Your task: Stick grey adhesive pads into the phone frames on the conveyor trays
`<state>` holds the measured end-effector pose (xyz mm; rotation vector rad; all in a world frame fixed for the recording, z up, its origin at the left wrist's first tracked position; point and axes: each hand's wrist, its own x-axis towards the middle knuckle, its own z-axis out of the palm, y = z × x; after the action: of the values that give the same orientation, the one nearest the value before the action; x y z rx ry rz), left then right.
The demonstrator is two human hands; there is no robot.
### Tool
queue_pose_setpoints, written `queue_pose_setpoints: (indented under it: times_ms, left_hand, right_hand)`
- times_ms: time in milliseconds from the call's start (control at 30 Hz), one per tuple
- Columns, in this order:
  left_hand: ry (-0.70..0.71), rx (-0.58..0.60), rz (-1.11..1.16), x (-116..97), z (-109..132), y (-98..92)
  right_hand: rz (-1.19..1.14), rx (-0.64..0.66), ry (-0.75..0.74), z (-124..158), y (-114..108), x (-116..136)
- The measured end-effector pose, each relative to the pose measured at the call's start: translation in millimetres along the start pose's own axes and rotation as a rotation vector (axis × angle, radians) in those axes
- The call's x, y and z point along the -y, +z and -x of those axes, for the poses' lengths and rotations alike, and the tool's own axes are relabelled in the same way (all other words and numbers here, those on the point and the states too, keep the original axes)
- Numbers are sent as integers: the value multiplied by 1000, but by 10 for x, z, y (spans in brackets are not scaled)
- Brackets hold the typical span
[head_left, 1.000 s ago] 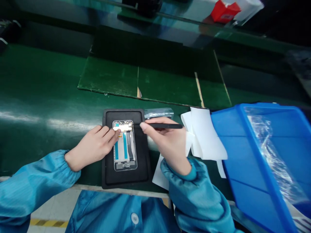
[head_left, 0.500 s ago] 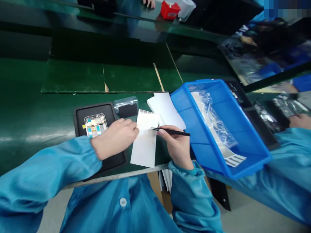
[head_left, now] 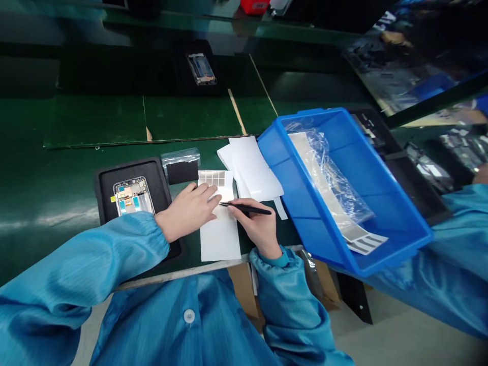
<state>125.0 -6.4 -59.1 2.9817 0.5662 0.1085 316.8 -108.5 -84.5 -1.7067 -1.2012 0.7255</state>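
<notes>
My left hand point(head_left: 188, 209) lies with fingers stretched flat on a white backing sheet point(head_left: 219, 229) that carries small grey stickers near its top. My right hand point(head_left: 253, 223) is closed on black tweezers point(head_left: 246, 208), whose tip touches the sheet right beside my left fingertips. To the left, an open phone frame point(head_left: 131, 195) rests in a black tray point(head_left: 109, 190); my left sleeve covers the tray's lower part.
A blue bin point(head_left: 381, 213) with plastic film and sticker strips stands at the right. More white sheets point(head_left: 251, 165) lie behind the hands, a black pad and clear bag point(head_left: 182, 165) beside the tray. Another phone frame point(head_left: 201, 68) lies on the belt. A co-worker's sleeve point(head_left: 457, 254) is at right.
My left hand left the phone frame and moved right onto the white sheet. My right hand brought the tweezers down to the sheet. The view swung right, and another frame came into sight on the belt.
</notes>
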Motion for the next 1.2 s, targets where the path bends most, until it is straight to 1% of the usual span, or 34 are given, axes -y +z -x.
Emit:
queue_pose_setpoints:
  times_ms: [300, 567, 767, 867, 967, 1033, 1100, 1200]
  left_hand:
    - [-9, 45, -18, -10, -16, -12]
    - [2, 46, -25, -9, -11, -18]
    - [-11, 61, 29, 15, -33, -27]
    - [7, 65, 140, 69, -6, -124]
    - [8, 21, 311, 143, 88, -310]
    - [-50, 2, 466, 192, 177, -443]
    - [-138, -8, 637, 237, 274, -548]
    - [-238, -21, 840, 300, 432, -629]
  right_hand:
    - [-45, 3, -25, -5, -13, -49]
    - [-51, -10, -30, 1, 10, -58]
    - [-68, -58, 7, 0, -43, -31]
    - [-102, -111, -7, 7, -113, 66]
    - [-162, -103, -60, 18, -131, 234]
    - [-205, -54, -93, 27, -88, 363]
    - [-244, 1, -119, 34, -3, 480]
    - [-289, 67, -137, 36, 166, 611]
